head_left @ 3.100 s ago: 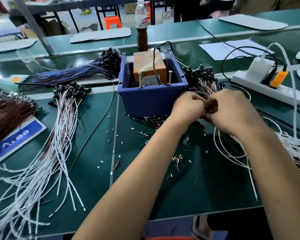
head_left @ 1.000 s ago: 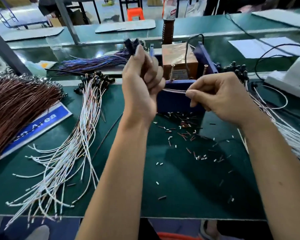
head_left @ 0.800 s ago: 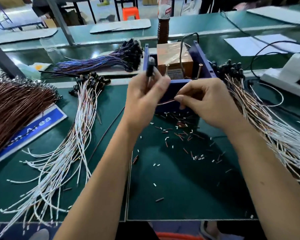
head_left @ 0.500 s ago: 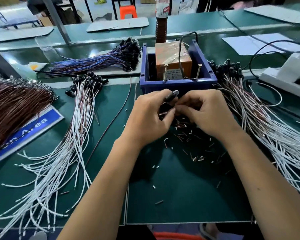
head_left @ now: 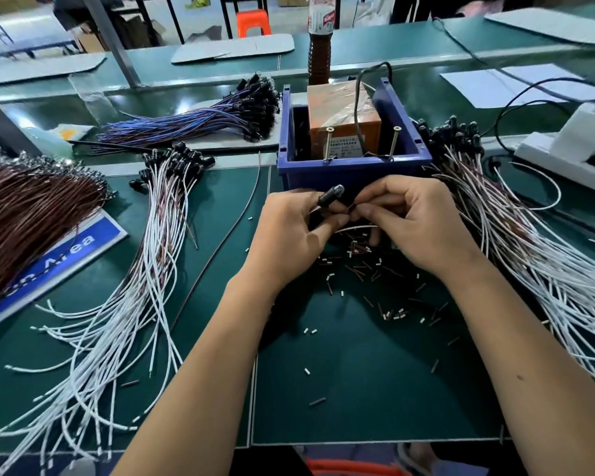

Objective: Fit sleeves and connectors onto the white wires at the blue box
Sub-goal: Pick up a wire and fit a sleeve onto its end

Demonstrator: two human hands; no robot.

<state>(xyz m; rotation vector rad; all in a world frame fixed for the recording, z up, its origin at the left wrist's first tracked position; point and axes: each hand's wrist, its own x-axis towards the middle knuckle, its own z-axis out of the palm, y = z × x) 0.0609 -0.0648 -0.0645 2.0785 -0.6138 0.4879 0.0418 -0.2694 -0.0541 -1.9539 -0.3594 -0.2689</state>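
Hands meet just in front of the dark blue plastic box (head_left: 352, 173) on the green bench (head_left: 358, 389). Left hand (head_left: 291, 235) pinches a small black cylindrical connector (head_left: 328, 198); right hand (head_left: 413, 223) pinches a thin white wire (head_left: 354, 228) beside it. Short white and brown sleeve pieces (head_left: 358, 269) lie scattered beneath both hands; white wire bundles (head_left: 547, 269) spread right of the right hand.
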